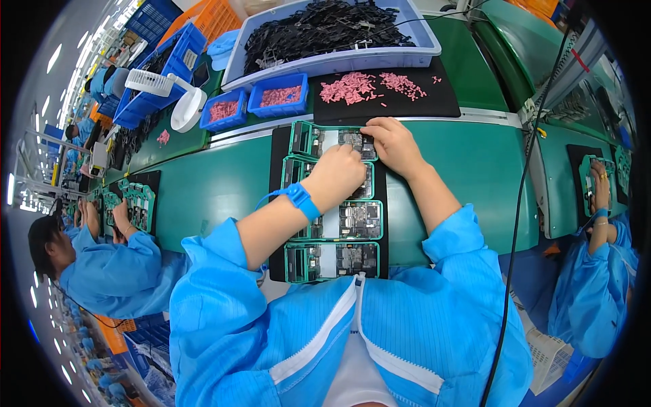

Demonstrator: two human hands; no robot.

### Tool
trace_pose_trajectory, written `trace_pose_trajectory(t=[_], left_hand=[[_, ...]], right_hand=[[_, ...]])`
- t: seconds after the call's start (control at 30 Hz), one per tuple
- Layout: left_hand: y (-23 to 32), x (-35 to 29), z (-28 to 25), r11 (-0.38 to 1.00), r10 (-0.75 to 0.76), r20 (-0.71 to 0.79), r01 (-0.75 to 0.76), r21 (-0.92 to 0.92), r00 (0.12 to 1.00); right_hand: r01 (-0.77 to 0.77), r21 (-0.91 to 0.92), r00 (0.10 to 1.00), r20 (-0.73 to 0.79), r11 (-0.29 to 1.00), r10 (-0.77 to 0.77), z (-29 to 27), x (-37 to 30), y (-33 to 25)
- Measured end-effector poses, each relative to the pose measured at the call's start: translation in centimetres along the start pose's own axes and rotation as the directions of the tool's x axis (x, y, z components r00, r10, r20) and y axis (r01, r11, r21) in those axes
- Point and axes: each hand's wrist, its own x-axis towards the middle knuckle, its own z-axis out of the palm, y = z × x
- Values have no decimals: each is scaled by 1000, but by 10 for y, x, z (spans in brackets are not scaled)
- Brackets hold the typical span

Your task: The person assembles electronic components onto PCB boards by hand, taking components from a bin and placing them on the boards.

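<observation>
Several phone board assemblies in green frames stand in a column on a black mat. My left hand is bent over the upper part of the column, its fingers pinched down at the farthest assembly. Whatever those fingertips hold is hidden or too small to name. A blue strap circles my left wrist. At the far right corner of that same assembly, my right hand has its curled fingers gripping the frame's edge. The lower assemblies lie nearer my body, with dark boards and a pale strip visible inside.
Beyond the column, pink pieces lie on a black mat. Small blue bins hold more. A large tub of black parts stands behind, near a white fan. A black cable hangs at right. Co-workers sit both sides.
</observation>
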Motion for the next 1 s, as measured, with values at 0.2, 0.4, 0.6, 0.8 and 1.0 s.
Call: trace_pose_trajectory(t=[0.2, 0.4, 0.6, 0.8, 1.0], left_hand=[[-1, -17, 5, 964, -130, 10, 129, -234, 991], [-14, -60, -58, 824, -191, 114, 222, -520, 975], [-16, -87, -183, 755, -374, 75, 351, -555, 924], [-46, -8, -199, 862, -152, -105, 80, -500, 983], [-95, 126, -44, 907, 33, -49, -50, -418, 998]], right_hand=[[-233, 185, 957, -133, 955, 260, -5, 17, 18], [-647, -252, 758, -109, 720, 643, -41, 33, 77], [-581, -436, 799, -146, 687, 583, -32, 35, 84], [-561, -358, 813, -69, 747, 578, -38, 19, 50], [-492, -301, 846, 57, 817, 530, -35, -9, -1]])
